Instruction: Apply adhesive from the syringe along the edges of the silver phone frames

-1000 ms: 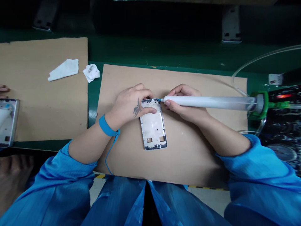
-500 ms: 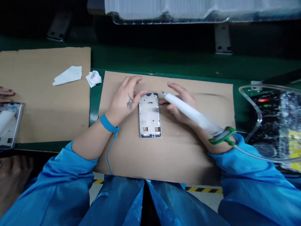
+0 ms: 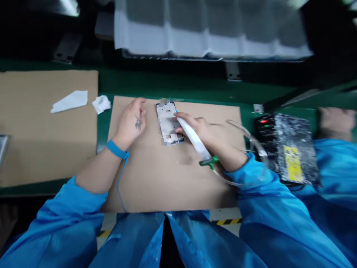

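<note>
A silvery phone frame (image 3: 167, 123) with cut-outs is on the brown cardboard sheet (image 3: 145, 178), turned slightly askew. My right hand (image 3: 200, 128) holds a white dispensing syringe (image 3: 192, 137) with a green cap (image 3: 209, 162) and a clear hose. Its fingertips reach the frame's right edge and cover part of it. The syringe tip is by the index finger, near that edge. To the left of the frame, apart from it, my left hand (image 3: 132, 119) rests with loosely bent fingers and nothing in them. A blue wrist strap (image 3: 117, 149) circles that wrist.
At right stands a speckled black control box (image 3: 292, 149) with a yellow label. A second cardboard sheet (image 3: 50, 149) lies left, bearing a white paper strip (image 3: 71, 101); crumpled paper (image 3: 101, 104) sits beside it. Stacked plastic trays (image 3: 212, 33) overhang the back. Another person's hand (image 3: 336, 121) is far right.
My left hand has come away from the phone frame to the left. My right hand has moved left onto the frame's right edge with the syringe. The frame has turned askew, and the view has shifted.
</note>
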### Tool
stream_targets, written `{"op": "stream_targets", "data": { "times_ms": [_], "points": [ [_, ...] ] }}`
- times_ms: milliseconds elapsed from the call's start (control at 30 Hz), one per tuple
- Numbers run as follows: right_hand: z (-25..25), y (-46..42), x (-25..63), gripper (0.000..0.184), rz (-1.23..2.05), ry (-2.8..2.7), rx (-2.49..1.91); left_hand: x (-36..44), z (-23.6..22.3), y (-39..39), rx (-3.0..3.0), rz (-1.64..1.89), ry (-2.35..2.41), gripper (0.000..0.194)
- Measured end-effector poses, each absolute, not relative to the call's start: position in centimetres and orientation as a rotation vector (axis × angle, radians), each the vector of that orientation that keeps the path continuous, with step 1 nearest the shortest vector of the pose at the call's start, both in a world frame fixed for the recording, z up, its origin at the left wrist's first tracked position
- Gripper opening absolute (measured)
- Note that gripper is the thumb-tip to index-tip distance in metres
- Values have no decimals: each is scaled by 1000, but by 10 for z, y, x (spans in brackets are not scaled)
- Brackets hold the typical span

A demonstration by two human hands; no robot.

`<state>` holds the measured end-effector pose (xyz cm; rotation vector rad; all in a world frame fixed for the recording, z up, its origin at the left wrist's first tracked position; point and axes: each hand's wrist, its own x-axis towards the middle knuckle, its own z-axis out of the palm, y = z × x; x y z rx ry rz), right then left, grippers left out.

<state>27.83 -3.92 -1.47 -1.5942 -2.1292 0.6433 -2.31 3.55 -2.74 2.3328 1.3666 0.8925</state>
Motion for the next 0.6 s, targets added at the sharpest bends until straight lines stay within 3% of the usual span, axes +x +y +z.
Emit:
{"op": "stream_targets", "data": {
  "times_ms": [267, 500, 600],
  "points": [
    [-1, 97, 355, 59, 467, -1757, -1947, -24, -15, 38, 2407, 783, 1449, 36],
    [13, 101, 431, 27, 151, -996, -2235, -21, -9, 30, 2419, 694, 1463, 29],
    [20, 108, 453, 14, 290, -1061, -2212, -19, -7, 30, 2410, 709, 1452, 28]
  ]
}}
